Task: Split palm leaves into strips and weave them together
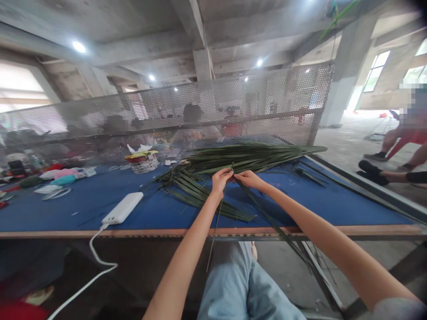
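Both my hands meet above the blue table (140,213), pinching the same long green palm leaf strip (263,211). My left hand (220,179) is closed on its upper end, and a thin midrib (215,231) hangs down from it past the table edge. My right hand (247,178) is closed on the strip right beside it, and the leaf blade trails down to the right below the table. A pile of palm leaves (247,156) lies just behind my hands, with more strips (196,193) spread to the left.
A white power bank (122,208) with a white cable (96,262) lies left of my arms. A small woven basket (143,161) and assorted items (63,175) sit at the far left. A perforated metal screen (213,106) backs the table; people sit behind it and at right (400,146).
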{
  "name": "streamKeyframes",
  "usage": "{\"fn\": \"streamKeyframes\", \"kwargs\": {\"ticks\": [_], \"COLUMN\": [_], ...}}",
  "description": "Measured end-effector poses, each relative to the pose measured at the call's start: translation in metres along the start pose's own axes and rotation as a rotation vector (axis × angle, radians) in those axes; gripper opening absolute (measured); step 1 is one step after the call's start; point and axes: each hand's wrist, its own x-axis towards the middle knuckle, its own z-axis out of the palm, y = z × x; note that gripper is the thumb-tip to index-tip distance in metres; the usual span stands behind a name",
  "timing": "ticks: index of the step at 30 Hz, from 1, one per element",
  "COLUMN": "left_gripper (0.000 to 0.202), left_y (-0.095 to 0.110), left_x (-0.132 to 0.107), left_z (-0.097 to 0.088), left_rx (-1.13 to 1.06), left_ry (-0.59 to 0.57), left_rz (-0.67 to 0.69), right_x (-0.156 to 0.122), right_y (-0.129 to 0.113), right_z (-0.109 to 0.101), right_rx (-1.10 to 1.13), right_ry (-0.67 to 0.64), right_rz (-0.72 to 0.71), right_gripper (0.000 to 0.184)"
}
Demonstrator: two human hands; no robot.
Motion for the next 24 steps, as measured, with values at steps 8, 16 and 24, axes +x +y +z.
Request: {"fn": "streamKeyframes", "kwargs": {"ticks": [8, 16, 24], "left_gripper": [0.022, 0.022, 0.017], "left_y": [0.0003, 0.0007, 0.0004], "left_x": [-0.0014, -0.0041, -0.0041], "left_z": [0.0021, 0.0037, 0.0033], "left_rx": [0.037, 0.084, 0.074], "left_ry": [0.112, 0.098, 0.116], "left_rz": [0.012, 0.022, 0.024], "right_x": [0.0006, -0.0035, -0.0064], "right_y": [0.0008, -0.0022, -0.0071], "right_z": [0.0028, 0.0051, 0.0060], "right_rx": [-0.039, -0.081, -0.104], "right_ry": [0.004, 0.049, 0.054], "right_rz": [0.018, -0.044, -0.052], "right_gripper": [0.052, 0.057, 0.053]}}
